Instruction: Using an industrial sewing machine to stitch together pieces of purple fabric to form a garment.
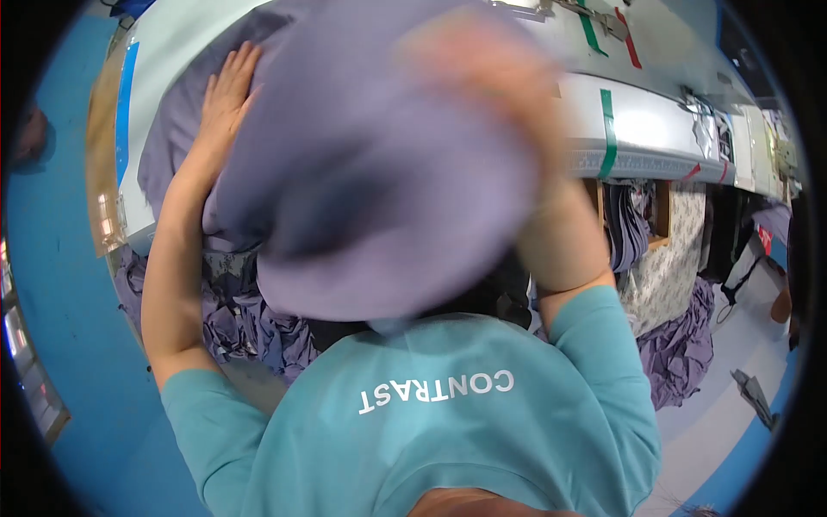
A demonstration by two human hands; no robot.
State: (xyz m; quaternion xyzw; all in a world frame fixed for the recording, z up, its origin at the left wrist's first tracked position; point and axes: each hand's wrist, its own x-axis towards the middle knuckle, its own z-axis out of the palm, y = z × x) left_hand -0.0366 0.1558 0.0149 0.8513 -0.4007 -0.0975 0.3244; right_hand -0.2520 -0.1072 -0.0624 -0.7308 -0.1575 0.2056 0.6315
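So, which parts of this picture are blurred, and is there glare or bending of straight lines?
In the head view, the right hand is smeared by motion blur, and the large lilac-grey piece of cloth it lifts is soft too; the left hand, flat on the cloth, is sharp. The white table top glares brightly, and its edge curves toward the dark round rim.

left hand [226, 96] flat on lavender cloth [379, 172] | right hand [482, 77] blurred, gripping cloth | table [655, 129]

lavender cloth [379, 189]: soft matt woven fabric, smooth | table [655, 129]: glossy pale hard top, green and red tape strips | teal shirt [448, 431]: matt knit | fabric heap [250, 327]: crumpled matt cloth
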